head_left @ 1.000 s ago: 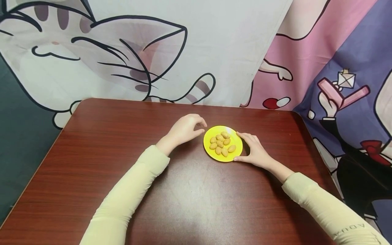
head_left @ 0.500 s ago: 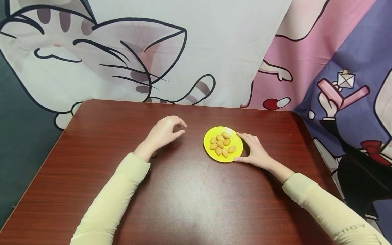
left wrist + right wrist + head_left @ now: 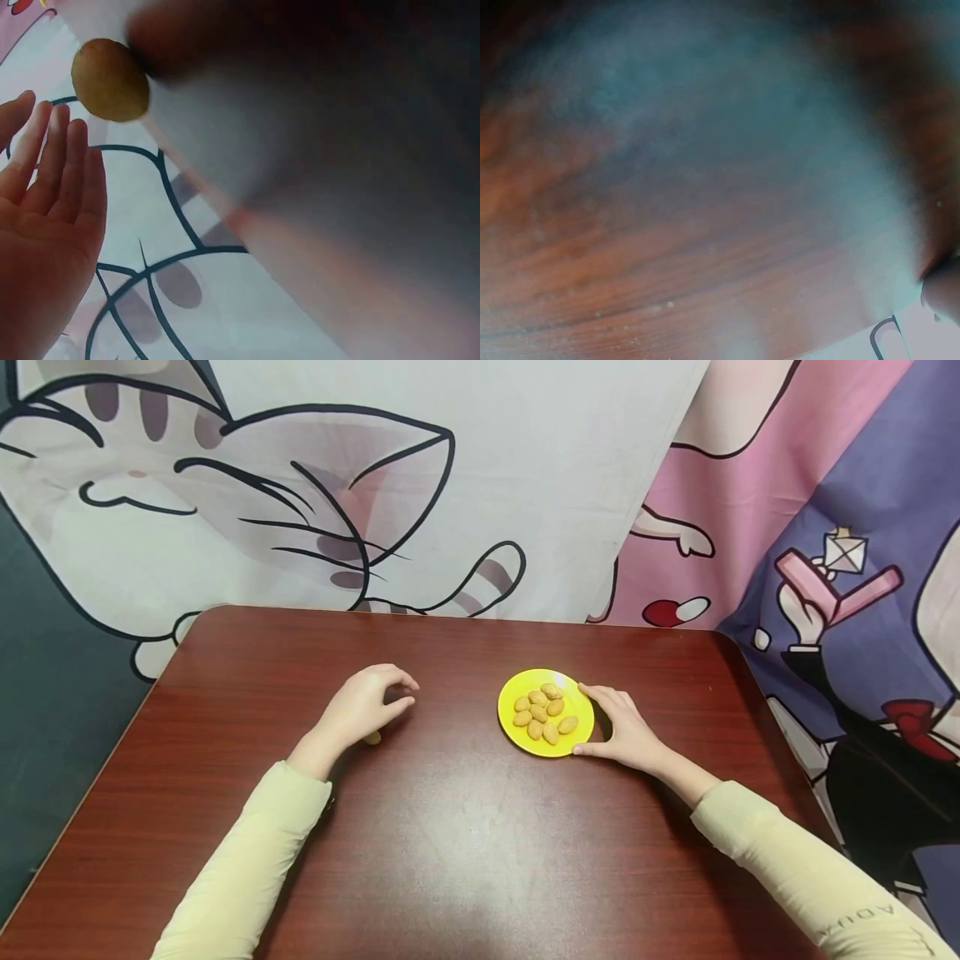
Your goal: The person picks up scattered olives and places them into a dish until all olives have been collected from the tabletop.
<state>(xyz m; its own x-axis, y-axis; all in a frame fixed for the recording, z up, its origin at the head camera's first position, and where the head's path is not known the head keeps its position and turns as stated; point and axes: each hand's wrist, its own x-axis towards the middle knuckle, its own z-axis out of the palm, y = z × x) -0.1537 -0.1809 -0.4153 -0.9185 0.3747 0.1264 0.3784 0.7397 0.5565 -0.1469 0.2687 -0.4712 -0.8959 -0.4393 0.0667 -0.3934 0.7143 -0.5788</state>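
My left hand (image 3: 360, 703) hovers over the left-middle of the table, fingers loosely bent with a gap to the thumb, holding nothing. A small tan oval, nut-like piece (image 3: 372, 737) shows just below that hand on the table. In the left wrist view the oval piece (image 3: 111, 80) stands apart from the left hand (image 3: 60, 202). My right hand (image 3: 624, 727) holds the right rim of a round yellow plate (image 3: 510, 737), thumb at the front and fingers at the back. Several similar tan pieces (image 3: 538, 713) lie on the plate.
The reddish-brown table (image 3: 450, 827) spreads around both hands. A white curtain with a cat drawing (image 3: 562, 485) hangs behind it, a pink and purple one (image 3: 795, 527) at the right. The right wrist view is mostly blurred table (image 3: 667, 277).
My left hand has moved left, away from the plate, uncovering the oval piece on the table. The right hand and plate have stayed in place.
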